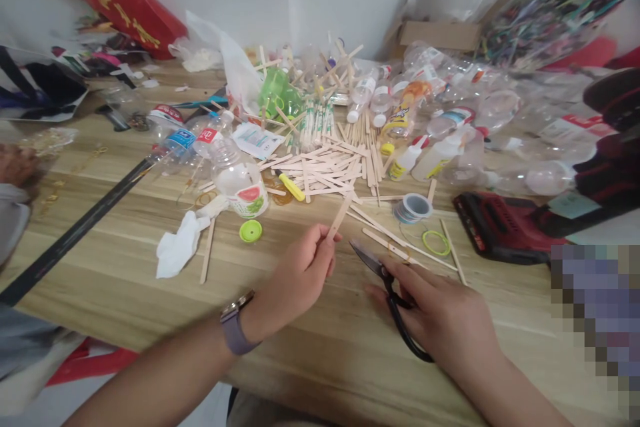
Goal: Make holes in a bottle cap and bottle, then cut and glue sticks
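Between the thumb and fingers of my left hand (306,267) is a flat wooden craft stick (341,215), tilted up and away from me. A small dark spot shows on it near the thumb. My right hand (440,307) is closed around black-handled scissors (369,257), whose pointed blades lie together and aim toward the left hand. Scissors and craft stick are apart. Just beyond the right hand, another craft stick (387,245) lies on the table with a rubber band around it. A pile of loose craft sticks (325,170) spreads out ahead of both hands.
Plastic bottles (500,107) crowd the back right. A red and black power tool (500,227) lies at the right. A wire spool (413,208), yellow-handled tool (291,185), green lid (251,231) and tissue (180,247) lie nearer. Another person's hand (17,163) is at the left edge.
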A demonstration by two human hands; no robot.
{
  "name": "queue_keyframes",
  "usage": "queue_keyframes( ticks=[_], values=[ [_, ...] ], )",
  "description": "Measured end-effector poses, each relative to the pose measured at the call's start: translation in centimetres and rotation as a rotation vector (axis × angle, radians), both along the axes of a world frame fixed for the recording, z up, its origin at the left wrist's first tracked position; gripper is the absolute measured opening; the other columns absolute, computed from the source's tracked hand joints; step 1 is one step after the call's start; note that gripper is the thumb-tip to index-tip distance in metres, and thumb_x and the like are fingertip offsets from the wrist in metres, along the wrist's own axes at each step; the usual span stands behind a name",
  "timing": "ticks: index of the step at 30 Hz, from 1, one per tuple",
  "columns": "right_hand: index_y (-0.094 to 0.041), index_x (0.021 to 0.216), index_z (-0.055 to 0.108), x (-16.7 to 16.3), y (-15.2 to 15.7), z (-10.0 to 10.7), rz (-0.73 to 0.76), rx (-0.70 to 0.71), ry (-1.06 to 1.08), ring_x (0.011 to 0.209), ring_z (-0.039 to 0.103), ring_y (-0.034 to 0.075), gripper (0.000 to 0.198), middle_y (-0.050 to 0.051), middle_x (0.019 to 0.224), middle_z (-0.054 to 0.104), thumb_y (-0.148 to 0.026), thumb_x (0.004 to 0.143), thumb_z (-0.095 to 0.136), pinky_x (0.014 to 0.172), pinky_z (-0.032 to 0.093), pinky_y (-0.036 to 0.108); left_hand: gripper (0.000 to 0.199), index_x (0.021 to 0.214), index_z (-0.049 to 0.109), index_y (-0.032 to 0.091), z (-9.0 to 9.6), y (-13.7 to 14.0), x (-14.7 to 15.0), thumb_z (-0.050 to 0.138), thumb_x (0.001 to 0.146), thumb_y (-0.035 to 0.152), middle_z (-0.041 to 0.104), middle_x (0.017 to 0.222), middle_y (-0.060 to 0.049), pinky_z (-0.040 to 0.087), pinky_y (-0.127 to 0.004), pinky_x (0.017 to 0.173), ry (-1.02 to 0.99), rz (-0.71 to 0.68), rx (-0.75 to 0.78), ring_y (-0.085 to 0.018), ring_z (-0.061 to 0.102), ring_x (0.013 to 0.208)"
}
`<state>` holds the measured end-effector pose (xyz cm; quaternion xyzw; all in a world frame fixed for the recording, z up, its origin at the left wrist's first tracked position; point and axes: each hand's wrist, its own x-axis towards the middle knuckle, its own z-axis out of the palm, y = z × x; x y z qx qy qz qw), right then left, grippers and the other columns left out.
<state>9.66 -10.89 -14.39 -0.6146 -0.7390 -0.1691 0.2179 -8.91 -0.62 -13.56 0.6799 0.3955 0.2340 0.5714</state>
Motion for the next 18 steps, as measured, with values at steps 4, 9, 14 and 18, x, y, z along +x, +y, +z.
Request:
queue_keyframes(
  ticks=[4,9,14,18],
  values=[
    [-0.021,0.099,0.066,-0.34,0.11,0.03,-0.051,0.024,-0.098,0.048,0.060,0.013,0.038,-0.004,0.065,0.065,-0.046,0.101,0.037,0.047,0.037,0.028,0.025,0.098,0.052,0.020,0.33,-0.22,0.05,0.033,0.101,0.036,0.050,0.063,0.005,0.036,-0.027,0.059,0.066,-0.036,0.105,-0.013,0.048,0.058],
    [-0.021,0.101,0.068,-0.36,0.06,-0.12,-0.090,0.042,-0.146,0.048,0.059,0.014,0.041,-0.003,0.063,0.063,-0.045,0.102,0.035,0.049,0.035,0.029,0.024,0.092,0.051,0.020,0.58,-0.54,-0.06,0.033,0.100,0.033,0.051,0.064,0.004,0.036,-0.029,0.060,0.143,-0.059,0.204,-0.014,0.050,0.059],
    [-0.018,0.101,0.070,-0.34,-0.12,-0.13,-0.129,0.042,-0.202,0.048,0.056,0.015,0.033,-0.001,0.062,0.061,-0.037,0.099,0.043,0.050,0.030,0.031,0.024,0.097,0.053,0.019,0.80,-0.63,-0.02,0.034,0.099,0.034,0.054,0.060,0.003,0.036,-0.030,0.060,0.188,-0.066,0.193,-0.016,0.053,0.058],
    [-0.019,0.105,0.069,-0.49,-0.17,-0.49,-0.131,0.043,-0.225,0.050,0.055,0.015,0.027,-0.001,0.062,0.059,-0.034,0.096,0.049,0.053,0.029,0.031,0.026,0.103,0.053,0.019,0.89,-0.57,0.12,0.034,0.099,0.036,0.053,0.054,0.005,0.036,-0.028,0.057,0.172,-0.091,0.123,-0.015,0.054,0.053]
  ],
)
